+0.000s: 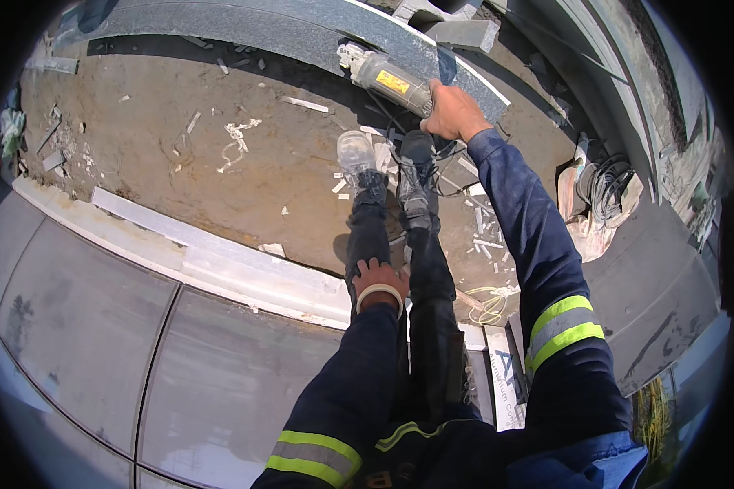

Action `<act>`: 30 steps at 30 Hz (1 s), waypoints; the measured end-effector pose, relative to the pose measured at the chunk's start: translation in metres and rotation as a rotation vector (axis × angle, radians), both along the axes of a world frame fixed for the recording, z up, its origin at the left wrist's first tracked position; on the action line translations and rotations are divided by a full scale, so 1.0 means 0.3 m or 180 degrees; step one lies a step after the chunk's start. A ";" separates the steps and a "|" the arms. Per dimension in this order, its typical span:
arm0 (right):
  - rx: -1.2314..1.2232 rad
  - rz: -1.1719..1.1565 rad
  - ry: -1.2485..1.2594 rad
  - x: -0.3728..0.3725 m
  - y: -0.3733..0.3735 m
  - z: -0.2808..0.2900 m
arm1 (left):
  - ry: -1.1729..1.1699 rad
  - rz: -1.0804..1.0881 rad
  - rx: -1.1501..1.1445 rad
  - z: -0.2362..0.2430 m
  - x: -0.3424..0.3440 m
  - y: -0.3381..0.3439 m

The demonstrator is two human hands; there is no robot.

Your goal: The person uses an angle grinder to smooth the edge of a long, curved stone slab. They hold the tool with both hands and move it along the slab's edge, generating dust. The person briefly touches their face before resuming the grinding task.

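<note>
An angle grinder (383, 78), grey with a yellow label, lies at the long grey stone slab (289, 37) on the far side. My right hand (455, 110) is closed around the rear end of its body, with the arm stretched forward. A dark cord runs from there down past my shoes. My left hand (379, 284) rests on my leg near the knee, fingers spread and nothing in it. A pale band circles that wrist. The grinder's disc cannot be made out clearly.
Offcuts and chips (306, 105) litter the dirt ground. A white stone ledge (261, 277) borders large grey panels (228, 375) at left. Coiled cable (607, 187) lies on a sack at right. A concrete block (465, 34) stands behind the slab. Yellow cord (489, 306) lies near my right leg.
</note>
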State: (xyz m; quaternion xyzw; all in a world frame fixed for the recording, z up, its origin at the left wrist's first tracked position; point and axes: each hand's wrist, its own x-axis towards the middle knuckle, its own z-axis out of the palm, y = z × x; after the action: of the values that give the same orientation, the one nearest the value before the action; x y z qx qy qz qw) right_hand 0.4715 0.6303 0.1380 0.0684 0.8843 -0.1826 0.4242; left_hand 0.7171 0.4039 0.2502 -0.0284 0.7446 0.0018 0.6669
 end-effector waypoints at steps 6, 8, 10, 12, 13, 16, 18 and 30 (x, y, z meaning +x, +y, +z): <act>-0.0100 -0.0027 0.0069 -0.006 0.005 -0.027 | 0.0010 -0.0004 0.0017 0.002 0.001 0.006; -0.0105 -0.0005 0.0115 -0.033 -0.027 -0.035 | 0.0079 -0.0028 0.0017 -0.003 0.016 0.000; -0.0088 0.0002 0.0133 -0.058 -0.051 -0.047 | 0.0119 -0.0064 0.0035 -0.003 0.019 0.006; -0.0087 0.0009 0.0128 -0.087 -0.076 -0.056 | 0.0120 -0.0076 0.0030 0.000 0.015 0.009; -0.0092 0.0010 0.0134 -0.093 -0.083 -0.054 | 0.0123 -0.0075 0.0026 0.002 0.011 0.009; -0.0077 0.0034 0.0131 -0.093 -0.075 -0.050 | 0.0189 -0.0036 0.0051 -0.001 0.010 0.002; -0.0065 0.0057 0.0117 -0.057 -0.048 -0.036 | 0.0164 -0.0047 0.0051 0.006 0.003 -0.003; 0.0029 0.0027 -0.0035 -0.070 -0.059 -0.029 | 0.0134 -0.0047 0.0033 -0.006 0.012 -0.019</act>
State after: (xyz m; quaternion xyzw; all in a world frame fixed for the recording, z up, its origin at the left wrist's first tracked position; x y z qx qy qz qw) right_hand 0.4506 0.6127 0.1294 0.0675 0.8831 -0.1764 0.4295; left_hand 0.7209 0.3983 0.2484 -0.0195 0.7587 0.0014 0.6512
